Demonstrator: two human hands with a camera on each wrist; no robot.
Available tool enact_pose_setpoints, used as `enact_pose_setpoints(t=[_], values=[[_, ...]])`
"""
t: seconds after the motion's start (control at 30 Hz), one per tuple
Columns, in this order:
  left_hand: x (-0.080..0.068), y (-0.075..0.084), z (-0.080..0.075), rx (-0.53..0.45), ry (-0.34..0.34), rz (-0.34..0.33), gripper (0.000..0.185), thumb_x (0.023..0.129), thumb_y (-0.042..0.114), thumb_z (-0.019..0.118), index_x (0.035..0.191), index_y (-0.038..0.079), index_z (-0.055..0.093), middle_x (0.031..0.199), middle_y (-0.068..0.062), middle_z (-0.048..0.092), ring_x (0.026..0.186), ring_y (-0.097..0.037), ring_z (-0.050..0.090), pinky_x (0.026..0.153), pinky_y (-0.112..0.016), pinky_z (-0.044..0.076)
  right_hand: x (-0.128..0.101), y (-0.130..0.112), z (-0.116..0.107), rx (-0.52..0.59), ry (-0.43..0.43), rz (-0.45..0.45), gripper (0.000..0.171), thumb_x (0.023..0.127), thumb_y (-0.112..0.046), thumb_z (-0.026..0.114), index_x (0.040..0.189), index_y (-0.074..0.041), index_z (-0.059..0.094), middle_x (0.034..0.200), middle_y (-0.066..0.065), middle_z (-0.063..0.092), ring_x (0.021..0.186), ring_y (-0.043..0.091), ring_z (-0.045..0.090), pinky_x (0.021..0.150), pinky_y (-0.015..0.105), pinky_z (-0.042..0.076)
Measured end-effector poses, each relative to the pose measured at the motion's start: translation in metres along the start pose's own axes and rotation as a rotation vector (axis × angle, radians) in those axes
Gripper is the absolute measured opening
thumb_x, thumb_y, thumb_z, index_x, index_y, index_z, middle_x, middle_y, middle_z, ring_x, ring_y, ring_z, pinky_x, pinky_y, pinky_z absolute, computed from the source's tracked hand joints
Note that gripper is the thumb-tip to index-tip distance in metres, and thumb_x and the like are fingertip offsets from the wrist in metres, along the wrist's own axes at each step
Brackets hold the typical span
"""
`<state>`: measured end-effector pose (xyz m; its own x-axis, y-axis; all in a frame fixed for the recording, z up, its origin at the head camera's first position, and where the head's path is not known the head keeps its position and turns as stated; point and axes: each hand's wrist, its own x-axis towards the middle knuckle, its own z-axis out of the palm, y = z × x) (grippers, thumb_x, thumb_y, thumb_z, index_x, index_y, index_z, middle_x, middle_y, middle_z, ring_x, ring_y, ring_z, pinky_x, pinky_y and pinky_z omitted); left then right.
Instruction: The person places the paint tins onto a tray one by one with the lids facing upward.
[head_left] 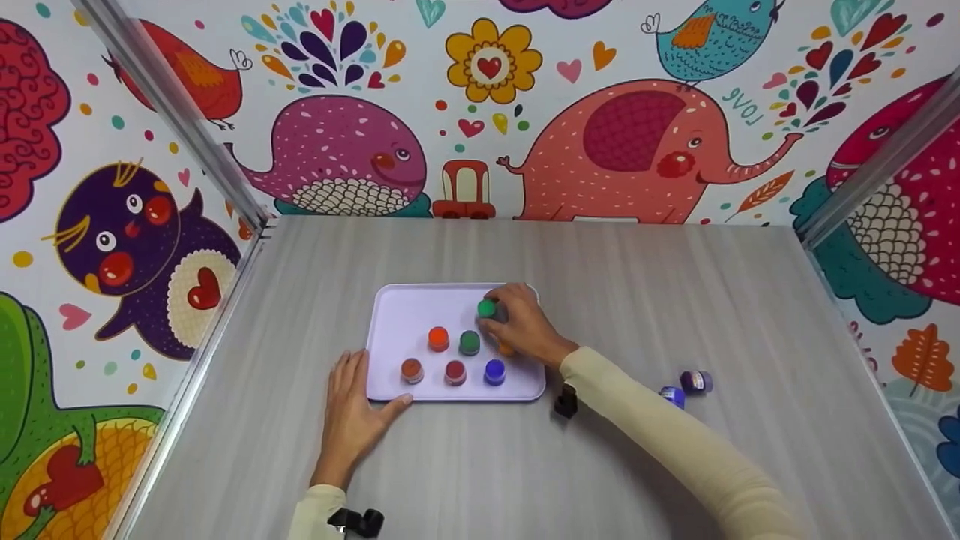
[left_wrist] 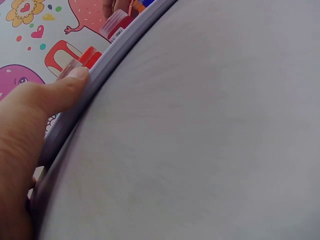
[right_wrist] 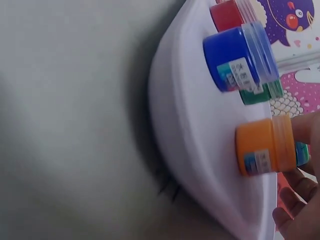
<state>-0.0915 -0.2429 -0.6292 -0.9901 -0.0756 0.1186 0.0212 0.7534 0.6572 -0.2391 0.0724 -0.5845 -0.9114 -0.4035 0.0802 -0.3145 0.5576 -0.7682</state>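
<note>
My right hand grips a green paint jar over the right back of a pale lilac tray. Beneath that hand an orange jar is mostly hidden in the head view. Orange-red, dark green, brown, red and blue jars stand upright on the tray. At its front left corner rests my left hand, fingers straight along the side; its thumb lies on the rim in the left wrist view.
Right of the tray, a purple jar and a blue jar lie on the grey table, close to my right sleeve. Printed cartoon walls with metal edge posts enclose the table.
</note>
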Motion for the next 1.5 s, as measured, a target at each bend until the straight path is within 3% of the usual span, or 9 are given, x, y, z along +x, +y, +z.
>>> enact_pose_setpoints(t=[0.27,1.03,1.37,1.5], values=[[0.000,0.000,-0.001,0.011,0.002,-0.004,0.112,0.086,0.052,0.091,0.168,-0.001,0.036,0.173,-0.023,0.036,0.164,-0.045,0.019,0.131,-0.071,0.017,0.023,-0.006,0.011,-0.077,-0.057,-0.071,0.042,0.101,-0.021,0.083,0.138,-0.004,0.070,0.131,0.008,0.067,0.127,0.025,0.053,0.113,0.042,0.050],[0.003,-0.001,0.000,0.022,-0.029,-0.011,0.114,0.087,0.055,0.090,0.169,0.000,0.035,0.173,-0.024,0.035,0.164,-0.046,0.018,0.131,-0.071,0.016,0.044,-0.026,0.027,-0.135,-0.184,-0.009,0.044,0.103,-0.024,0.081,0.143,-0.011,0.069,0.136,0.004,0.065,0.129,0.021,0.052,0.116,0.037,0.051],[0.002,0.002,-0.003,0.034,-0.079,-0.062,0.117,0.089,0.062,0.086,0.171,0.000,0.031,0.177,-0.023,0.028,0.166,-0.045,0.013,0.132,-0.071,0.012,0.036,-0.020,0.004,-0.107,-0.167,-0.021,0.050,0.106,-0.037,0.077,0.146,-0.009,0.069,0.140,0.005,0.067,0.138,0.023,0.051,0.119,0.043,0.048],[0.002,0.002,-0.004,0.042,-0.077,-0.069,0.117,0.088,0.063,0.087,0.171,0.000,0.031,0.177,-0.024,0.028,0.165,-0.046,0.014,0.131,-0.072,0.014,0.032,-0.015,-0.010,-0.094,-0.143,-0.019,0.047,0.106,-0.034,0.076,0.144,-0.007,0.070,0.140,0.009,0.066,0.137,0.024,0.051,0.117,0.045,0.049]])
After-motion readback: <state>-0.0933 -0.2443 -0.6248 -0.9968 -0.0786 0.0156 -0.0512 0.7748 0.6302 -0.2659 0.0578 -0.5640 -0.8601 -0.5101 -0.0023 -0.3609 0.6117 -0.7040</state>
